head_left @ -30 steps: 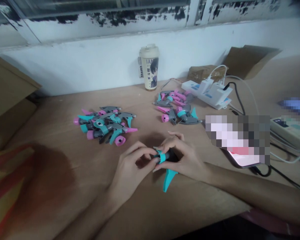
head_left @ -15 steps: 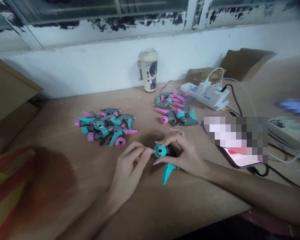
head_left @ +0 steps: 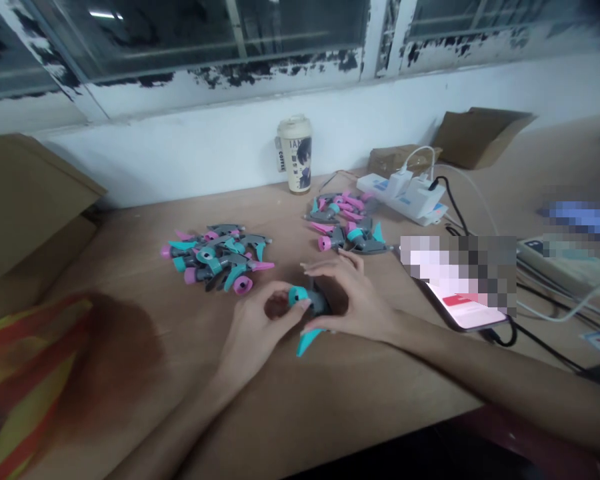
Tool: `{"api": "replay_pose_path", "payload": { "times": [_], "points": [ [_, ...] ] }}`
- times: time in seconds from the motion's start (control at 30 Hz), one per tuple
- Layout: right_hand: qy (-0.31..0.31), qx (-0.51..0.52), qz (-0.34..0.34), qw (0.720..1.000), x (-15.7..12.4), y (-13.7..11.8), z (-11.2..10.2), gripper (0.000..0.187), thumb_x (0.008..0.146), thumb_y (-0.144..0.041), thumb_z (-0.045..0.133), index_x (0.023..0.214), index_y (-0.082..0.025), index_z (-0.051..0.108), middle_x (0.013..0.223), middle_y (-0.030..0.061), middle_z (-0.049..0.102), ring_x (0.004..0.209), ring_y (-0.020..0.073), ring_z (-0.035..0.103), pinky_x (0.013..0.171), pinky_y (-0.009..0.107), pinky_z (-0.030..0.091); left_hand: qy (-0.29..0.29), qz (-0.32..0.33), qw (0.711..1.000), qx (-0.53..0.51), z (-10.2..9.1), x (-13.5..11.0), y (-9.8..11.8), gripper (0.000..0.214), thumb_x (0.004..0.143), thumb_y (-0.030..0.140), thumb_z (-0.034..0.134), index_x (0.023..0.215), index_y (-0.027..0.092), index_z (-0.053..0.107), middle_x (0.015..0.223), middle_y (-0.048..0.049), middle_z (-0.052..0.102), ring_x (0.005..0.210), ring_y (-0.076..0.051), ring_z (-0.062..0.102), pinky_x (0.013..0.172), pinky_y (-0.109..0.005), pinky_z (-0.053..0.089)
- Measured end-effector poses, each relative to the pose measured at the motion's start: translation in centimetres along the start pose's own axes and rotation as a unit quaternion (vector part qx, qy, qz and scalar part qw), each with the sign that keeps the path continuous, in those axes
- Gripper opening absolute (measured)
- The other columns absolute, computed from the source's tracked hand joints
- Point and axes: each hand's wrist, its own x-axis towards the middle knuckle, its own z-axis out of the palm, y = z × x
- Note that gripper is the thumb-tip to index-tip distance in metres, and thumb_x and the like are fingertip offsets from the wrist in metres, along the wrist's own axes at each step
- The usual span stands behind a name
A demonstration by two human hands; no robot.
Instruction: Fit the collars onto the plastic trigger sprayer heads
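A trigger sprayer head [head_left: 320,304] with a grey body, teal collar and teal trigger is between my hands, just above the table. My left hand [head_left: 260,327] pinches its teal collar, thumb in front and fingers behind. Around the grey body curves my right hand [head_left: 355,297], its thumb low by the trigger and its fingers spread above, with a gap to the body; whether the thumb touches is unclear. A pile of sprayer heads [head_left: 220,260] in grey, teal and pink lies left of my hands. Behind my right hand is another group of sprayer heads [head_left: 347,223].
A coffee cup [head_left: 297,157] stands by the wall. To the right are a power strip [head_left: 405,199] with chargers, a phone [head_left: 473,313] on a cable, and a pale device [head_left: 570,267]. Cardboard [head_left: 35,200] stands at left, near a red-and-yellow bag [head_left: 30,373].
The sprayer head has moved left and turned. My left hand has closed on its collar, and the fingers of my right hand have come off it. The view has tilted up slightly.
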Motion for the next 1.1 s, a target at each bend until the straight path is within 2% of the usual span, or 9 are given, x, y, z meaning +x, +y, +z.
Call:
{"api": "replay_pose_path", "payload": {
  "times": [0.17, 0.27, 0.4, 0.53, 0.67, 0.8, 0.97, 1.07, 1.1],
  "points": [
    [0.043, -0.016, 0.059, 0.997, 0.3, 0.8, -0.5, 0.05, 0.075, -0.05, 0.064, 0.115, -0.026, 0.046, 0.114, 0.004, 0.061, 0.113, 0.0224, 0.052, 0.104, 0.047, 0.024, 0.116, -0.032, 0.987, 0.103, -3.6, 2.2, 1.6, 0.031, 0.077, 0.048, 0.06, 0.091, 0.021, 0.065, 0.074, 0.0013, 0.067, 0.069, -0.017, 0.061, 0.063, -0.027, 0.048],
    [0.035, -0.025, 0.084, 0.996, 0.2, 1.2, -0.4, 0.044, 0.08, -0.05, 0.058, 0.114, -0.025, 0.047, 0.114, 0.0041, 0.061, 0.114, 0.0225, 0.051, 0.104, 0.048, 0.023, 0.155, -0.021, 0.975, 0.156, -6.2, 4.2, 2.2, 0.037, 0.08, 0.051, 0.055, 0.094, 0.018, 0.065, 0.085, 0.0012, 0.067, 0.082, -0.017, 0.061, 0.074, -0.027, 0.048],
    [0.016, -0.039, 0.111, 0.993, 0.1, 1.7, 0.1, 0.044, 0.081, -0.054, 0.053, 0.111, -0.022, 0.049, 0.111, 0.0061, 0.062, 0.115, 0.0242, 0.05, 0.104, 0.049, 0.024, 0.215, -0.084, 0.948, 0.22, -8.9, 6.7, 0.9, 0.046, 0.082, 0.052, 0.052, 0.114, 0.018, 0.058, 0.082, 0.0005, 0.067, 0.083, -0.019, 0.063, 0.078, -0.033, 0.049],
    [0.004, -0.061, 0.112, 0.992, 0.2, 1.9, 0.4, 0.042, 0.08, -0.056, 0.052, 0.104, -0.021, 0.053, 0.106, 0.0063, 0.064, 0.111, 0.0261, 0.052, 0.101, 0.05, 0.027, 0.185, -0.125, 0.937, 0.269, -10.5, 7.9, -1.5, 0.045, 0.086, 0.051, 0.043, 0.106, 0.017, 0.063, 0.082, 0.0017, 0.066, 0.094, -0.026, 0.062, 0.08, -0.032, 0.047],
    [-0.014, -0.072, 0.115, 0.991, 0.1, 1.9, 0.6, 0.041, 0.081, -0.055, 0.052, 0.102, -0.02, 0.055, 0.103, 0.0051, 0.065, 0.106, 0.0227, 0.055, 0.102, 0.048, 0.025, 0.158, -0.149, 0.924, 0.314, -11.1, 7.9, -3.2, 0.044, 0.079, 0.053, 0.051, 0.098, 0.016, 0.065, 0.083, -0.003, 0.069, 0.092, -0.03, 0.063, 0.076, -0.035, 0.047],
    [-0.018, -0.072, 0.113, 0.991, 0.0, 1.9, 0.7, 0.042, 0.081, -0.056, 0.051, 0.101, -0.02, 0.055, 0.103, 0.0048, 0.065, 0.107, 0.0214, 0.055, 0.103, 0.045, 0.024, 0.138, -0.136, 0.919, 0.342, -11.2, 7.8, -3.4, 0.035, 0.075, 0.046, 0.057, 0.095, 0.018, 0.065, 0.089, -0.0045, 0.069, 0.09, -0.029, 0.063, 0.072, -0.032, 0.045],
    [-0.015, -0.076, 0.106, 0.991, 0.1, 1.9, 0.8, 0.044, 0.081, -0.057, 0.05, 0.101, -0.019, 0.056, 0.099, 0.0049, 0.065, 0.104, 0.0211, 0.055, 0.104, 0.044, 0.023, 0.114, -0.108, 0.908, 0.389, -10.6, 8.1, -0.9, 0.034, 0.078, 0.043, 0.055, 0.098, 0.018, 0.064, 0.091, -0.0054, 0.067, 0.092, -0.027, 0.061, 0.075, -0.032, 0.044],
    [-0.014, -0.08, 0.097, 0.992, 0.0, 1.8, 0.9, 0.045, 0.081, -0.058, 0.05, 0.1, -0.018, 0.056, 0.098, 0.0049, 0.064, 0.102, 0.0204, 0.055, 0.103, 0.042, 0.024, 0.133, -0.076, 0.907, 0.393, -8.9, 8.9, 1.3, 0.036, 0.081, 0.044, 0.051, 0.1, 0.015, 0.061, 0.095, -0.0082, 0.065, 0.094, -0.027, 0.06, 0.08, -0.035, 0.045],
    [-0.014, -0.08, 0.091, 0.993, 0.0, 1.8, 1.0, 0.044, 0.081, -0.057, 0.051, 0.099, -0.018, 0.056, 0.097, 0.0044, 0.064, 0.102, 0.0199, 0.055, 0.102, 0.042, 0.024, 0.117, -0.065, 0.912, 0.388, -8.0, 9.4, 1.9, 0.037, 0.082, 0.044, 0.048, 0.103, 0.015, 0.06, 0.096, -0.0088, 0.065, 0.093, -0.027, 0.06, 0.081, -0.037, 0.045]
  ]
}}
